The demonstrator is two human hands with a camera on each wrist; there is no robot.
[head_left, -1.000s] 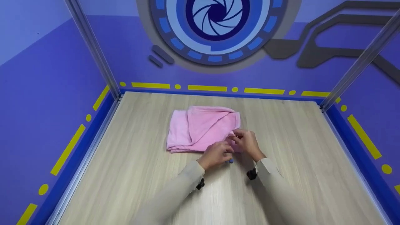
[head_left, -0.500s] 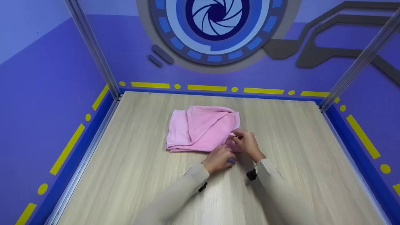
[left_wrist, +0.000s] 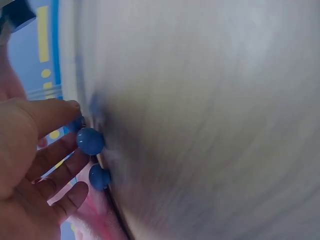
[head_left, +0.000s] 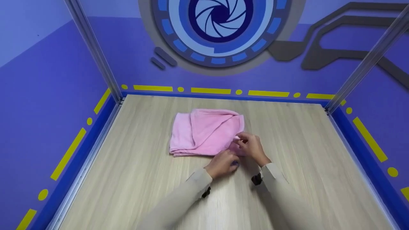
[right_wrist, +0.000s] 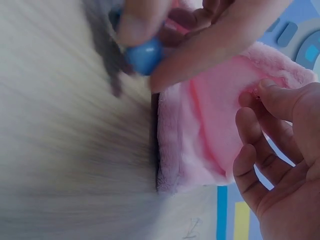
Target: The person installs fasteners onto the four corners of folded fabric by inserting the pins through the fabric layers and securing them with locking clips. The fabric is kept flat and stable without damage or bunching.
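Observation:
A pink folded towel (head_left: pixel 211 131) lies on the wooden table in the head view, with a flap laid across its top. My right hand (head_left: pixel 254 149) pinches the towel's near right edge between thumb and index finger, lifting it a little. Just in front of that edge, my left hand (head_left: pixel 221 165) is low over the table with its fingers around small, shiny blue balls. The left wrist view shows one blue ball (left_wrist: pixel 90 141) by the fingers and another blue ball (left_wrist: pixel 100 177) below it; a third is partly hidden behind the thumb. Thumb and finger flank a blue ball (right_wrist: pixel 144 56) in the right wrist view.
The wooden table (head_left: pixel 140 179) stretches out on both sides of the towel. A blue-purple back wall (head_left: pixel 134 57) with yellow dashes closes off the far side. Metal posts (head_left: pixel 96 48) stand at the back corners, and side panels run along left and right.
My left hand has shifted slightly right and down onto a blue ball that lay beside its fingers, and its fingers have closed in. The right hand keeps its pinch on the towel edge.

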